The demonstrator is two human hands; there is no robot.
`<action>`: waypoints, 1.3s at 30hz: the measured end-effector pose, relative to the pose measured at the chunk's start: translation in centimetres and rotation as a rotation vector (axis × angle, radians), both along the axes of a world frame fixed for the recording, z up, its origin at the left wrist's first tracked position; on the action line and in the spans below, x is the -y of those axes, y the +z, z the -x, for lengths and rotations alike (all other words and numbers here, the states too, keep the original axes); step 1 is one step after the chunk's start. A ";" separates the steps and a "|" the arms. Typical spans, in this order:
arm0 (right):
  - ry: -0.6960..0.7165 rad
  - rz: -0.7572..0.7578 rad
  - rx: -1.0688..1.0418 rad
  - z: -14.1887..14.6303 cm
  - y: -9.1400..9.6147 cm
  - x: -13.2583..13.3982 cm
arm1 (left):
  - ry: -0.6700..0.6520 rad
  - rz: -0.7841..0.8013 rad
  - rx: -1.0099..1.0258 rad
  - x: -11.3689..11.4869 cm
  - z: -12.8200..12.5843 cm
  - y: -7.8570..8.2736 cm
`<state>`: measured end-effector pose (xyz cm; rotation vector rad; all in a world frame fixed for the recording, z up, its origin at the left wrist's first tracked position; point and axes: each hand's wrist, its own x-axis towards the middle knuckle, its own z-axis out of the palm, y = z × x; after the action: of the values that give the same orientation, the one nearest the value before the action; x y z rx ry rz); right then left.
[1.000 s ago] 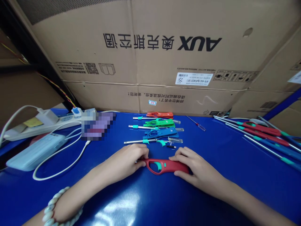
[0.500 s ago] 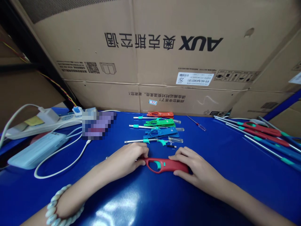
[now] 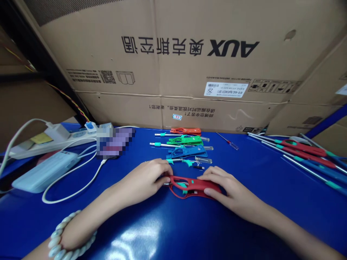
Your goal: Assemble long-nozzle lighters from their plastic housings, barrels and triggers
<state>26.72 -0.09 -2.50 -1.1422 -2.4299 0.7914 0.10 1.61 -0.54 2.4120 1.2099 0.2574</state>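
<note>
A red long-nosed lighter (image 3: pixel 199 184) is between my hands, just above or on the blue tabletop. Its two casing halves stand apart along the near side, and a teal trigger and wires show in the gap. My left hand (image 3: pixel 155 175) pinches the nozzle end, where a bit of metal shows. Around the handle end, the fingers and thumb of my right hand (image 3: pixel 221 184) grip the casing. Beyond lie a blue casing (image 3: pixel 187 152), a green casing (image 3: pixel 187 140) and an orange casing (image 3: pixel 185 130), with metal rods and clear tanks (image 3: pixel 204 160) beside them.
Several assembled lighters (image 3: pixel 306 155) lie at the right. A screwdriver (image 3: pixel 230 143) rests near the cardboard box (image 3: pixel 168 83) at the back. On the left are a light blue power bank (image 3: pixel 45 173), white cables, a power strip (image 3: pixel 32 146) and a partly blurred purple phone (image 3: pixel 121 141).
The red casing has come apart along its near side, so the trigger and wires inside now show. Both hands keep hold of the lighter, and the right has shifted slightly.
</note>
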 end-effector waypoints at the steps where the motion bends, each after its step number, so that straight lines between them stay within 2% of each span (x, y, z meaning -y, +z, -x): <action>1: 0.000 0.012 -0.016 0.0 0.0 -0.1 | 0.004 0.003 -0.001 0.0 -0.1 0.0; 12: -0.041 0.066 -0.060 0.0 -0.1 -0.5 | -0.019 0.000 0.011 -0.3 -0.2 -0.8; 32: -0.047 0.085 -0.068 0.0 -0.4 -0.6 | -0.006 -0.024 -0.013 -0.2 -0.4 -0.9; 36: -0.064 0.087 -0.082 0.0 -0.6 -0.9 | 0.008 -0.106 0.013 -0.1 -0.5 -0.9; 39: -0.099 0.084 -0.089 0.0 -0.9 -1.1 | 0.037 -0.279 0.104 0.3 -0.8 -0.7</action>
<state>26.71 0.97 -3.36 -1.2209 -2.2690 0.9009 0.88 1.30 -1.23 2.5739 1.2422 0.5907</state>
